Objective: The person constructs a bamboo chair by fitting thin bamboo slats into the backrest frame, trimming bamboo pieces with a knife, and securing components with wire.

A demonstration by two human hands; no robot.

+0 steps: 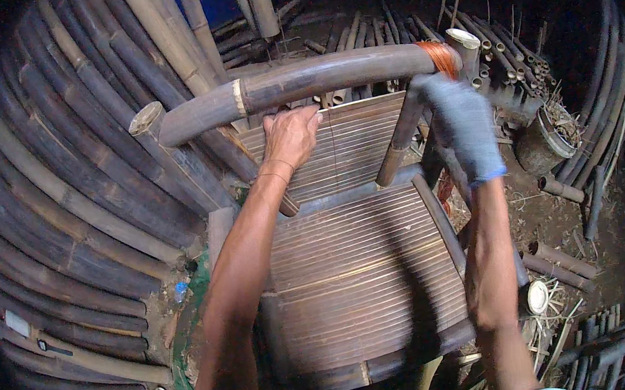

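I am binding the top rail (316,78) of a bamboo chair (364,265) that stands in front of me among stacked bamboo poles (78,180). My bare left hand (290,137) presses on the slatted back just under the rail, fingers curled loosely with nothing clamped in them. My gloved right hand (464,128) closes around the right upright just below the orange binding (438,57) wound at the joint. I judge the lashing is partly done; the next move calls for a steady frame and firm, even tension on the wrap.
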